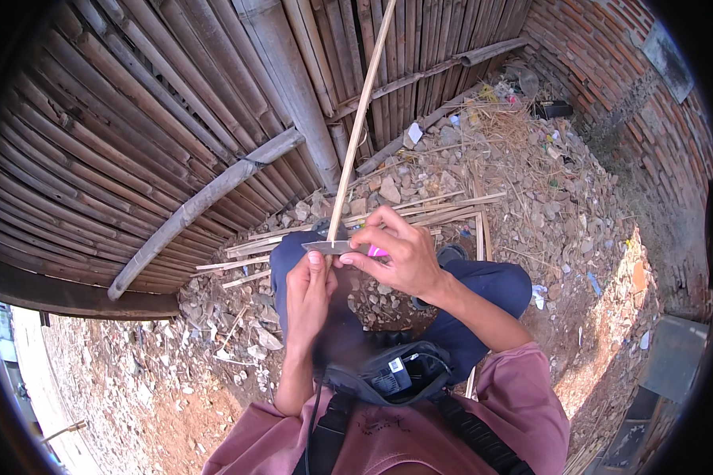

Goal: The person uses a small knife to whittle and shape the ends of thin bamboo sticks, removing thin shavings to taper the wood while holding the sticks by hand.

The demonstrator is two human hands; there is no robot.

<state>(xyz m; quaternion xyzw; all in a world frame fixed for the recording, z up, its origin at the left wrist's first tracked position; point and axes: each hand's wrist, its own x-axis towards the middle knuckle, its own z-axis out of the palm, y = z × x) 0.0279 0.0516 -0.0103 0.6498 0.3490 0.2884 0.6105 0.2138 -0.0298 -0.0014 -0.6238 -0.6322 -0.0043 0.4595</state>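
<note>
A long pale bamboo strip [360, 119] runs from my hands up and away past the top of the view. My left hand [309, 291] is closed round its near end, thumb on top. In my right hand [400, 257] is a knife [330, 247] with a grey blade and a bright pink part at the handle, mostly covered by my fingers. The blade lies crosswise against the strip, just beyond my left thumb. Both hands are above my knees, in front of an open dark waist bag [396, 376].
Several pale bamboo strips [444, 215] lie on the rubble ground [388, 190] beyond my knees. A bamboo slat wall [158, 119] rises at left and ahead, with a thick pole [289, 87]. A brick wall [610, 71] stands at right. A grey panel [673, 356] is at far right.
</note>
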